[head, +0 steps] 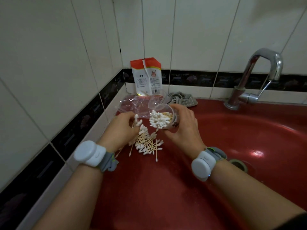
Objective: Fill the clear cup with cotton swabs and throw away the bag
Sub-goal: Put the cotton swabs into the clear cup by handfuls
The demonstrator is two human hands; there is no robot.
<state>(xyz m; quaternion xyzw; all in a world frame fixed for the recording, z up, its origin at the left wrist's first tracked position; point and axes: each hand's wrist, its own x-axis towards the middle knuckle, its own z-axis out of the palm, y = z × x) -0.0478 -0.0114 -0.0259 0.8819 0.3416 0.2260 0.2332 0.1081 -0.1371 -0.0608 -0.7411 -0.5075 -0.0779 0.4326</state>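
Dim light, sink (pixel 257 153) glare, wide-angle bending at edges

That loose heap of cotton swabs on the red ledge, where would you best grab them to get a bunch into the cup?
Probably across the wooden sticks in the middle of the loose swabs, coming down from above with the left hand. They lie flat and roughly parallel on the sink ledge, so a pinch across the sticks gathers several together, pointing one way for the tilted cup.
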